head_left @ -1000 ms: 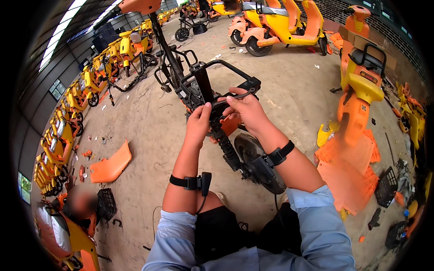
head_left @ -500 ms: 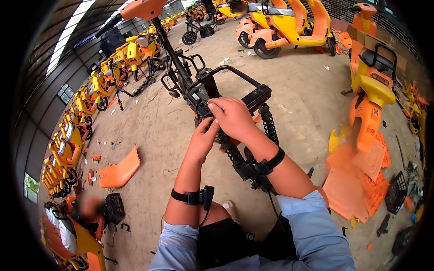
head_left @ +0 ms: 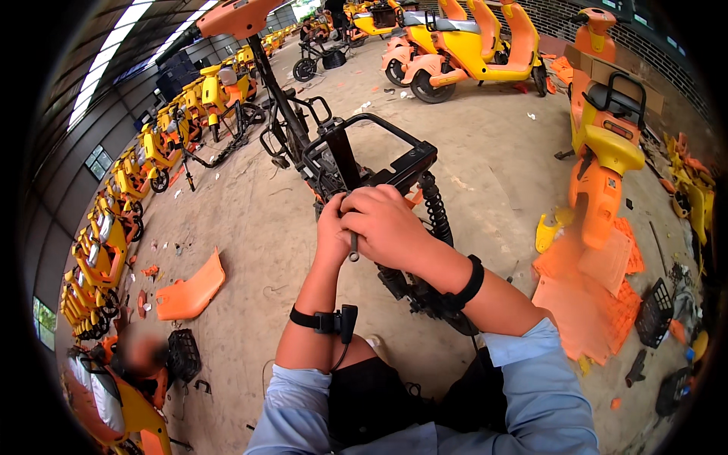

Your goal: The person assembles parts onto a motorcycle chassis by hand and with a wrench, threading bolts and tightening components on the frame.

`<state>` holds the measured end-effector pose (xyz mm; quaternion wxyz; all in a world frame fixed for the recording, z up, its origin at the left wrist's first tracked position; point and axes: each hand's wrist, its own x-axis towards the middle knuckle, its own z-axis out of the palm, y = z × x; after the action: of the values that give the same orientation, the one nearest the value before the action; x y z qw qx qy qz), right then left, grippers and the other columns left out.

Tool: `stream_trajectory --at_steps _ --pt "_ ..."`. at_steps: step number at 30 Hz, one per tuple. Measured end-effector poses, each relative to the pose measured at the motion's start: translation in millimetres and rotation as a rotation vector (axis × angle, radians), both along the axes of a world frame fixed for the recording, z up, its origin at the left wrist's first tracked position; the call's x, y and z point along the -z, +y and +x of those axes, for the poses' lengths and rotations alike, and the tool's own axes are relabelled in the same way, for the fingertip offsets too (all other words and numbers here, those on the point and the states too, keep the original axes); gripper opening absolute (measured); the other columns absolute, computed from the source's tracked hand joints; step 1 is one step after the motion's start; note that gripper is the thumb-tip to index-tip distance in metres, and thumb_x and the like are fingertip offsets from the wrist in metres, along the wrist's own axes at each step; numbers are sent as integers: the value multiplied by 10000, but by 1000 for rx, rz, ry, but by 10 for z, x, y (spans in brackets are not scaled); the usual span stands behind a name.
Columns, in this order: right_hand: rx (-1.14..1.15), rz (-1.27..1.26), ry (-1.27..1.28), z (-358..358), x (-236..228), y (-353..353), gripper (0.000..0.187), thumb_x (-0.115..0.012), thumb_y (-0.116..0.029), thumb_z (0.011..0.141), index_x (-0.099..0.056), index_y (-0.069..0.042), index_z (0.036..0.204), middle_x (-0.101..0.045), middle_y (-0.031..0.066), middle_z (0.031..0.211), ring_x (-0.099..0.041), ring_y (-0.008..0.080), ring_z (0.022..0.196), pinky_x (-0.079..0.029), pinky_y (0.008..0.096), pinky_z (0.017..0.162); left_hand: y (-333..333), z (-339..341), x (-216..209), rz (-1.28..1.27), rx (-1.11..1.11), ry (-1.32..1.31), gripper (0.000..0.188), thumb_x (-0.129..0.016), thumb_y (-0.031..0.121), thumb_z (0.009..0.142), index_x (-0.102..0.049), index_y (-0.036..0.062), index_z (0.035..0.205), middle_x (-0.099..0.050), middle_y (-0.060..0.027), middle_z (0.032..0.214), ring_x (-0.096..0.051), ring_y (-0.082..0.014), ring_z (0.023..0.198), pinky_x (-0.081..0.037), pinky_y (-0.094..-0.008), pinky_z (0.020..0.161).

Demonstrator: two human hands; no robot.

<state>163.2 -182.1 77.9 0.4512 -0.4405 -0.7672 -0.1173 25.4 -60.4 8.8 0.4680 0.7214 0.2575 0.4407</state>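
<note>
In front of me stands a stripped scooter frame (head_left: 345, 155), black, with an orange handlebar cover (head_left: 236, 18) and a coil spring shock (head_left: 435, 208). My left hand (head_left: 331, 227) and my right hand (head_left: 385, 227) meet at its rear part. The right fingers are curled over a wrench (head_left: 354, 249), whose ring end sticks out below them. My left hand is closed against the right one. Its fingertips, and whatever they grip, are hidden behind the right hand.
Yellow and orange scooters (head_left: 121, 216) line the left wall, with more scooters (head_left: 478, 53) at the back. Orange panels (head_left: 580, 303) and a black basket (head_left: 654, 317) lie on the right. A curved orange panel (head_left: 193, 290) lies on the left floor; nearby sits a blurred person (head_left: 144, 356).
My hands have moved slightly down and closer together, the right one now overlapping the left. A wrench end now shows below the right fingers. The view has shifted a little.
</note>
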Motion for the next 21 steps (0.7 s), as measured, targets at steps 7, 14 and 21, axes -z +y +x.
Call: stream_trajectory --at_steps 7,14,21 --pt "-390 -509 687 528 120 -75 336 -723 -241 993 -736 -46 1266 -725 76 1194 -695 191 1088 -537 315 959 -275 -60 -431 -147 -33 195 421 -671 328 1023 -616 17 1302 -644 2 900 -567 -81 790 -479 -260 675" --pt "-305 -708 1253 562 115 138 390 -704 -250 1017 -608 -9 1309 -742 75 1032 -667 92 811 -513 244 665 -243 -7 -367 -219 -182 109 454 -569 462 1076 -697 34 1153 -616 8 863 -556 -80 758 -462 -262 629" --pt "479 -194 858 268 47 443 620 -812 -298 895 -545 40 1341 -718 105 911 -684 313 915 -541 416 822 -296 7 -488 -304 -165 139 465 -616 478 1046 -699 37 1169 -610 15 875 -564 -83 784 -475 -282 645"
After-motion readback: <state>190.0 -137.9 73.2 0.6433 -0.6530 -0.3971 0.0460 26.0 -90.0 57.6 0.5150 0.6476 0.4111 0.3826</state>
